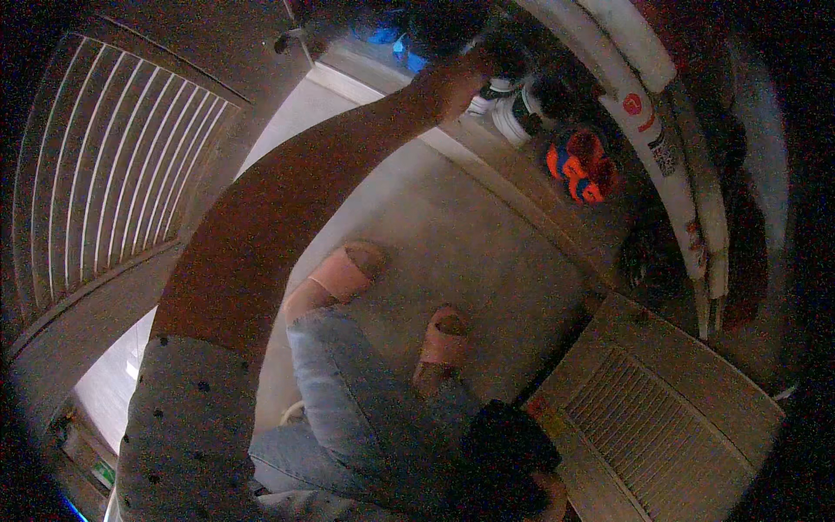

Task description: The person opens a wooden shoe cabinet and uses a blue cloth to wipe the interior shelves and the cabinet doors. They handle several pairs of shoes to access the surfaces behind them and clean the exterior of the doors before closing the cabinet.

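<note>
My left arm reaches up and across to a low cabinet shelf (531,196). At its end my left hand (457,87) goes in among the footwear; its fingers are lost in deep shadow, and what they touch is hidden. Just beside it stand white-and-dark sneakers (513,120). Blue shoes (409,54) sit to the left of the hand, and orange-and-blue shoes (581,170) to the right. Low by my lap, my right hand (550,498) is partly visible, closed against a dark rounded thing (509,448) whose kind I cannot make out.
Slatted doors swing out on the left (113,165) and right (648,418). Long white flat pieces (648,109) curve along the right side of the shelf. A dark item (648,257) lies below them. My feet wear pink slippers (346,271) on the pale floor (487,235).
</note>
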`<state>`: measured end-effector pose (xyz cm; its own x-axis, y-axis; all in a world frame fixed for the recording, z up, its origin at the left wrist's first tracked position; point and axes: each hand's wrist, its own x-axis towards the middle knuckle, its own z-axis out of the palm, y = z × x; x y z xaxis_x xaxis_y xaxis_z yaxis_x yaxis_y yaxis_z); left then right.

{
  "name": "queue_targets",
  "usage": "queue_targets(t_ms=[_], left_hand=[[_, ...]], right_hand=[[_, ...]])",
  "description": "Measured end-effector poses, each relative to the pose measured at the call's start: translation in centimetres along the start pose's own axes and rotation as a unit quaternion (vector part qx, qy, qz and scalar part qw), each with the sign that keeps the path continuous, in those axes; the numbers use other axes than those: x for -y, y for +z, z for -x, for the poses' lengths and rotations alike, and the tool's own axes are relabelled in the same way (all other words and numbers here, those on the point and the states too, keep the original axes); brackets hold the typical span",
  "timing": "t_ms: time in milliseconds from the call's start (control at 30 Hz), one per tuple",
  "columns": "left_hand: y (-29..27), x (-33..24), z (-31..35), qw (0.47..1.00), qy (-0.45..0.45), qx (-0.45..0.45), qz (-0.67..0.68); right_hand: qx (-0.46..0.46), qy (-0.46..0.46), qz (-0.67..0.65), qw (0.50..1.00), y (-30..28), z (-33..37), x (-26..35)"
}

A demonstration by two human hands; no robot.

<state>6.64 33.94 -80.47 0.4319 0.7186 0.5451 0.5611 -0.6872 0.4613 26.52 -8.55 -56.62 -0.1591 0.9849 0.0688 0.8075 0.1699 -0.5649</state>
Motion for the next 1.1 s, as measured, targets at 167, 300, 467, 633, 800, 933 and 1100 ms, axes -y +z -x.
queue_targets(t_ms=[167,300,467,633,800,933,1100], left_hand=[[1.1,1.5,0.2,0.996,-0.058,-0.009,0.069],[1.3,1.1,0.5,0.999,-0.024,-0.029,-0.022],[4.0,-0.1,0.7,0.989,0.095,-0.107,-0.046],[10.1,3.0,-1.3,0.995,0.037,-0.082,-0.039],[9.0,0.5,-2.7,0.995,-0.014,0.098,0.012],[8.2,0.8,-1.4,0.998,0.023,-0.046,0.037],[7.8,-4.1,0.0,0.983,0.110,-0.142,0.036]], right_hand=[[0.068,0.004,-0.104,0.992,-0.5,-1.9,-1.0],[0.075,0.021,-0.150,0.986,1.2,-2.0,-1.0],[0.123,0.019,-0.204,0.971,0.9,-4.6,-2.3],[0.128,0.018,-0.228,0.965,1.0,-3.1,-2.2],[0.094,0.049,-0.230,0.967,1.9,-2.1,-1.8],[0.085,0.050,-0.225,0.969,2.8,-2.0,-2.3],[0.070,0.064,-0.218,0.971,2.9,-1.8,-2.1]])
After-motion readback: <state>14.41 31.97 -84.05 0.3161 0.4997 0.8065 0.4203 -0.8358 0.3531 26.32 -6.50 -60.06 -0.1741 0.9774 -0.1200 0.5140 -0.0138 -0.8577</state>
